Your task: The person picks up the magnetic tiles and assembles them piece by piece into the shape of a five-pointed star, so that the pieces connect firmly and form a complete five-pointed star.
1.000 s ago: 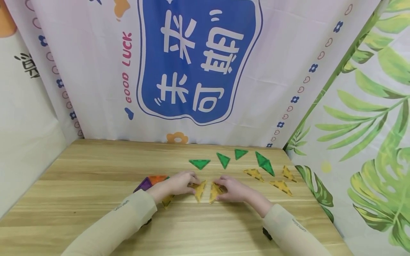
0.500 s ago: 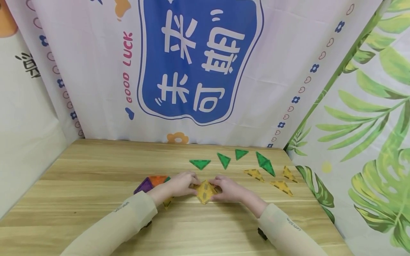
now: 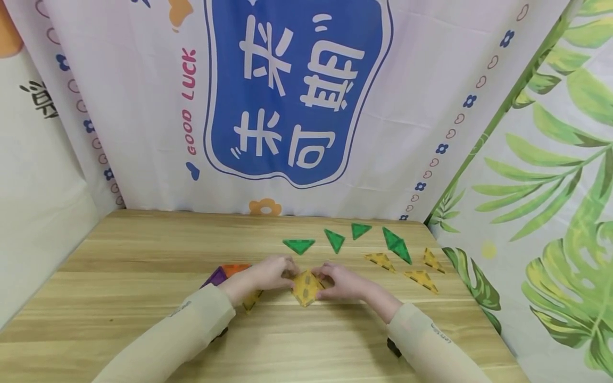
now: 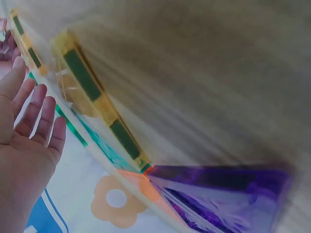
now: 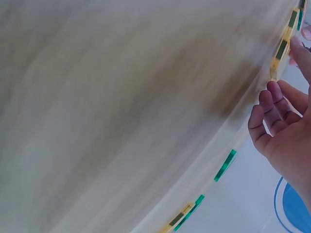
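Observation:
Two yellow triangular magnetic tiles (image 3: 306, 289) lie edge to edge as a diamond on the wooden table. My left hand (image 3: 273, 275) pinches the diamond's left side between thumb and fingers. From the right, my right hand (image 3: 342, 282) pinches the other side; the right wrist view shows its thumb and fingertip at the yellow tile edge (image 5: 283, 47). Beneath and behind my left forearm sits a joined group: a purple tile (image 4: 218, 194), an orange tile (image 4: 151, 187), a teal-green tile (image 4: 107, 150) and a yellow tile (image 4: 97, 102). My left forearm partly covers it in the head view.
Several green triangular tiles (image 3: 299, 246) lie along the table's back, two of them touching at the right (image 3: 396, 244). Loose yellow triangular tiles (image 3: 421, 281) rest at the right. A printed curtain (image 3: 158, 133) hangs behind the table (image 3: 119, 319).
The two yellow tiles, apart one second ago, now meet along an edge. My right hand has shifted slightly left with its tile; my left hand has barely moved.

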Available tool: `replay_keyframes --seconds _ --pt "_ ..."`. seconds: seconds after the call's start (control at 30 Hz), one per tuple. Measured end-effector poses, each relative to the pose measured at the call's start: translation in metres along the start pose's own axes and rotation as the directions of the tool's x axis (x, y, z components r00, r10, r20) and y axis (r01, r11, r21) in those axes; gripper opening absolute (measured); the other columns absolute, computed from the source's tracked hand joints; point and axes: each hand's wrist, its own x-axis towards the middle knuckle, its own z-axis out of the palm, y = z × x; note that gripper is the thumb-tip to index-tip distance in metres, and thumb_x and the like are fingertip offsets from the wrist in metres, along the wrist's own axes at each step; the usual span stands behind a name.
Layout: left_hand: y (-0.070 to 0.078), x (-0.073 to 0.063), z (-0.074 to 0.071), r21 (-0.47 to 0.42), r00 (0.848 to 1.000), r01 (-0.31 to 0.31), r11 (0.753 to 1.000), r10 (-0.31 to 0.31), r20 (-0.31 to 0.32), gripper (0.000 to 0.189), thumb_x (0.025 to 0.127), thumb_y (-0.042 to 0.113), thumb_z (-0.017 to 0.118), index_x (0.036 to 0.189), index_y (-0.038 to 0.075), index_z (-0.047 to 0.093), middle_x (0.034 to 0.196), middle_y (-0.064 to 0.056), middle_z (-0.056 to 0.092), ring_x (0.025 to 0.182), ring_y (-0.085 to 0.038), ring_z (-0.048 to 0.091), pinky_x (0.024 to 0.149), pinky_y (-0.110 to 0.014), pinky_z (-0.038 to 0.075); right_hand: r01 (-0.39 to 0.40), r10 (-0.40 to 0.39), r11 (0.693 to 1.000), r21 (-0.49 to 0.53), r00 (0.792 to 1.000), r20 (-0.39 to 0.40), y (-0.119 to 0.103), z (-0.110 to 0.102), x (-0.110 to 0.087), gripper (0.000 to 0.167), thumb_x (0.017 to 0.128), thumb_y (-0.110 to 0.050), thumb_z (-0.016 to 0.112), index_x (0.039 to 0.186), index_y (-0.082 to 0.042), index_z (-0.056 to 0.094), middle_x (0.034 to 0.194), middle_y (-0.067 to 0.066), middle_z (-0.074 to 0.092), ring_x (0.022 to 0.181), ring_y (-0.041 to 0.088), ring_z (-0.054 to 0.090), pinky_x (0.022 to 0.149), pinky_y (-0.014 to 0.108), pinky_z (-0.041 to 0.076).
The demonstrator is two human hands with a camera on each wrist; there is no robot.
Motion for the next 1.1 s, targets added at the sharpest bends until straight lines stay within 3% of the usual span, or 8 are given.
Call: replay_keyframes --seconds 0.13,0.3,0.5,0.73,1.1 --pt "-0.006 0.005 -0.005 -0.058 0.998 0.065 0.996 -0.066 -0.023 0.039 0.085 0.023 0.071 0.118 0.005 0.064 0.116 -0.007 0.063 0.108 -0.023 0.059 0.093 -0.038 0.049 -0.032 0.033 0.998 0.047 0.999 -0.029 0.008 -0.006 0.003 0.063 0.085 -0.039 0.069 0.136 -0.008 0.049 0.11 0.003 0.053 0.102 0.014 0.052 0.089 0.032 0.047" --pt "-0.011 0.012 -0.007 -0.081 0.988 0.148 0.986 -0.152 -0.041 0.051 0.083 0.027 0.073 0.127 0.008 0.057 0.128 -0.007 0.058 0.118 -0.026 0.053 0.1 -0.042 0.043 -0.067 0.07 0.997 0.035 0.994 -0.085 0.018 -0.014 0.009 0.061 0.085 -0.036 0.07 0.136 -0.012 0.048 0.117 0.005 0.053 0.109 0.02 0.052 0.094 0.038 0.046" --pt "-0.015 0.022 -0.007 -0.075 0.983 0.151 0.986 -0.157 -0.09 0.056 0.08 0.028 0.076 0.128 0.008 0.056 0.127 -0.012 0.055 0.118 -0.031 0.051 0.1 -0.048 0.041 -0.134 0.133 0.991 0.004 0.976 -0.175 0.034 -0.022 0.014 0.056 0.084 -0.035 0.071 0.134 -0.016 0.052 0.131 0.008 0.048 0.12 0.027 0.048 0.101 0.044 0.042" --pt "-0.011 0.031 -0.012 -0.074 0.978 0.186 0.98 -0.192 -0.083 0.058 0.08 0.026 0.076 0.131 0.007 0.054 0.132 -0.014 0.051 0.122 -0.032 0.047 0.104 -0.048 0.038 -0.177 0.169 0.984 -0.006 0.953 -0.251 0.056 -0.029 0.021 0.055 0.083 -0.029 0.072 0.132 -0.01 0.053 0.139 0.016 0.043 0.129 0.034 0.039 0.107 0.05 0.034" --pt "-0.014 0.038 -0.012 -0.062 0.976 0.216 0.974 -0.217 -0.013 0.061 0.081 0.032 0.074 0.134 0.009 0.052 0.14 -0.017 0.044 0.13 -0.034 0.039 0.109 -0.051 0.03 -0.195 0.189 0.981 -0.01 0.961 -0.2 0.072 -0.033 0.033 0.058 0.085 -0.03 0.071 0.135 -0.009 0.05 0.145 0.019 0.037 0.133 0.035 0.035 0.109 0.049 0.031"
